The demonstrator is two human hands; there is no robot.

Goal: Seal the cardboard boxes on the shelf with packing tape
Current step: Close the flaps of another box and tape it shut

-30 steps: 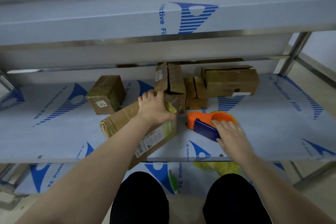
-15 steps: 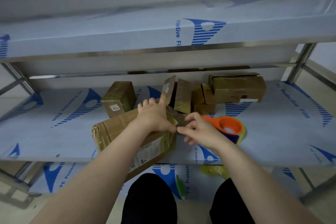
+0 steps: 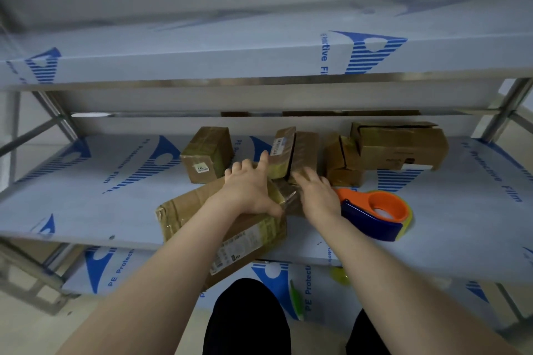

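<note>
Pressing flat on the far right end of the large box (image 3: 187, 207), the left hand (image 3: 251, 190) is holding it down with fingers spread, gripping nothing. The box is lying aslant on the shelf (image 3: 86, 196), its long axis running from near left to far right and its near corner overhanging the front edge. The right hand (image 3: 318, 196) is reaching over that same end, fingers apparently straight, though blurred. The tape dispenser (image 3: 375, 216) is lying just to its right, making the right hand the nearer one.

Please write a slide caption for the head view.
Left hand presses the front cardboard box on the shelf; right hand rests at its end, beside the orange tape dispenser.
</note>
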